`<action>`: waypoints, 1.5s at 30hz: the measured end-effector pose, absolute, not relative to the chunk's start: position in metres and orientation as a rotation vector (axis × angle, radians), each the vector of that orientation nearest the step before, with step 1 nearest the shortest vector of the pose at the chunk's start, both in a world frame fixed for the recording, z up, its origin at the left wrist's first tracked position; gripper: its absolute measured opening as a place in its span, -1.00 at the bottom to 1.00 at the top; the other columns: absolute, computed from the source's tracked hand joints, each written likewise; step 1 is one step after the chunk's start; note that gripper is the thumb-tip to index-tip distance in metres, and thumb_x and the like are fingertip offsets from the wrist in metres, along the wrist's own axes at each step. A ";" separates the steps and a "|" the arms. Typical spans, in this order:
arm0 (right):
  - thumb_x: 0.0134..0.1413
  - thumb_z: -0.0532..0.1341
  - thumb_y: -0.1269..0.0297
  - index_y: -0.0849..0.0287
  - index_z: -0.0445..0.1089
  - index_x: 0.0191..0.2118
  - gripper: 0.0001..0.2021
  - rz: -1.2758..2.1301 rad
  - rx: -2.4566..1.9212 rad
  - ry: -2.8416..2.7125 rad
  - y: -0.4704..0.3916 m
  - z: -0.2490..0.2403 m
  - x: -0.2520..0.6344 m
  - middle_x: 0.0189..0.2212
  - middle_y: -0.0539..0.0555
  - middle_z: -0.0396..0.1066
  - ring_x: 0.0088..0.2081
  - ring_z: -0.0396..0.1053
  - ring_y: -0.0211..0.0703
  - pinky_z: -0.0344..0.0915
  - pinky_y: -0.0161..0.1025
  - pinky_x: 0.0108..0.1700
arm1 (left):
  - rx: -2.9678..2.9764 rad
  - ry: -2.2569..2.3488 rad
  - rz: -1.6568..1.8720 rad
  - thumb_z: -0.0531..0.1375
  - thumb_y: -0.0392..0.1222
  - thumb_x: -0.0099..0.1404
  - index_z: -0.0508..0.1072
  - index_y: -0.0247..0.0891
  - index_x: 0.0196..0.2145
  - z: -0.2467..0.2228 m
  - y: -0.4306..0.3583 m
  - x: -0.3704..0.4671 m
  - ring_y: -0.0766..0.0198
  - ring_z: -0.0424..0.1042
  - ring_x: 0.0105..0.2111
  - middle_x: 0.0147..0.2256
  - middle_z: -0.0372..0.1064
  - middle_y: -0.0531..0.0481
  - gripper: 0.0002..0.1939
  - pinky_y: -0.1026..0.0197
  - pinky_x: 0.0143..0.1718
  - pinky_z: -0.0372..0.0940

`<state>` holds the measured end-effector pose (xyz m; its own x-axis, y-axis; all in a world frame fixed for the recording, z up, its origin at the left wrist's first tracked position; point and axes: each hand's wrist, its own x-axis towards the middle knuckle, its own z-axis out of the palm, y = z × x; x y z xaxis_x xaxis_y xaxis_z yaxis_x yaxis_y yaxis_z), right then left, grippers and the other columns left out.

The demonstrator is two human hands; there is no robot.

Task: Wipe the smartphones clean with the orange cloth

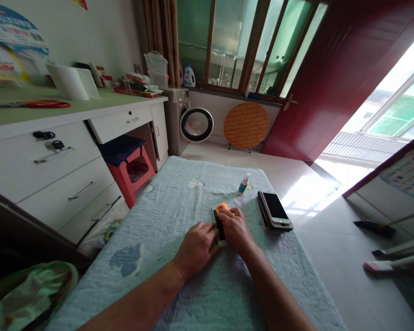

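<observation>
A white-framed smartphone [222, 242] with a dark screen lies on the quilted light-blue cover [165, 202], partly hidden under both hands. My left hand [198, 243] grips the phone by its left edge, fingers along the side. My right hand [235, 226] is closed on an orange cloth [222, 208] and presses it against the upper part of the screen. Beyond the hands a small spray bottle [243, 185] with a white top stands upright. To the right is a stack of several smartphones [275, 211], the top one white-framed.
At left runs a desk with white drawers [62, 184], with red-handled scissors [44, 104] and a paper roll [71, 82] on top. A red stool [134, 170] stands under it. A washing machine with its round door [197, 124] open and a round wooden tabletop [246, 126] are behind.
</observation>
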<state>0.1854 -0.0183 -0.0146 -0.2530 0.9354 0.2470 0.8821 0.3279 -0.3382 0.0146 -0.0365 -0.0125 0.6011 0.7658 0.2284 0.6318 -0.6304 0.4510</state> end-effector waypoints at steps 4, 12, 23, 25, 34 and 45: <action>0.26 0.07 0.38 -0.01 0.45 -0.11 -0.76 0.153 -1.630 -2.192 -0.018 -0.015 0.187 -0.03 -0.03 0.44 0.02 0.14 -0.06 0.03 -0.15 0.03 | 2.524 1.153 0.584 0.17 0.05 0.32 0.43 -0.19 -0.05 -0.015 -0.037 0.015 0.03 0.33 -0.04 0.05 0.33 -0.13 -0.65 -0.01 0.00 0.26; 0.31 0.02 0.31 -0.01 0.45 -0.08 -0.73 0.138 -1.712 -2.102 -0.014 -0.021 0.187 0.02 -0.01 0.41 -0.10 0.22 -0.09 0.10 -0.17 -0.01 | 2.547 1.154 0.555 0.21 -0.05 0.29 0.44 -0.19 -0.10 -0.014 -0.036 0.015 0.01 0.34 -0.04 -0.01 0.38 -0.12 -0.73 0.00 0.01 0.26; 0.26 0.01 0.46 0.14 0.45 -0.28 -0.73 0.127 -1.758 -2.050 -0.023 -0.012 0.189 -0.16 0.10 0.47 -0.16 0.31 -0.11 0.14 -0.24 -0.06 | 2.579 1.027 0.564 0.15 0.05 0.31 0.46 -0.22 -0.15 -0.012 -0.035 0.010 0.02 0.38 -0.10 -0.08 0.42 -0.14 -0.69 0.00 -0.03 0.26; 0.25 0.02 0.46 0.15 0.44 -0.27 -0.75 0.122 -1.786 -2.030 -0.025 -0.011 0.189 -0.18 0.11 0.47 -0.17 0.31 -0.10 0.15 -0.24 -0.08 | 2.575 1.023 0.576 0.14 0.07 0.32 0.46 -0.22 -0.15 -0.012 -0.035 0.009 0.02 0.38 -0.09 -0.07 0.42 -0.14 -0.67 -0.01 -0.03 0.26; 0.23 0.02 0.47 0.15 0.45 -0.22 -0.75 0.097 -1.777 -2.027 -0.027 -0.011 0.188 -0.18 0.11 0.45 -0.19 0.28 -0.09 0.16 -0.23 -0.09 | 2.574 1.015 0.573 0.14 0.07 0.31 0.46 -0.23 -0.12 -0.012 -0.034 0.009 0.00 0.38 -0.06 -0.03 0.42 -0.17 -0.66 -0.02 -0.01 0.27; 0.29 0.00 0.40 0.13 0.43 -0.17 -0.76 0.116 -1.728 -2.102 -0.016 -0.018 0.188 -0.09 0.06 0.42 -0.13 0.23 -0.11 0.10 -0.21 0.00 | 2.586 1.032 0.508 0.18 0.00 0.30 0.45 -0.22 -0.13 -0.010 -0.034 0.010 0.02 0.38 -0.09 -0.07 0.42 -0.14 -0.72 0.00 -0.02 0.27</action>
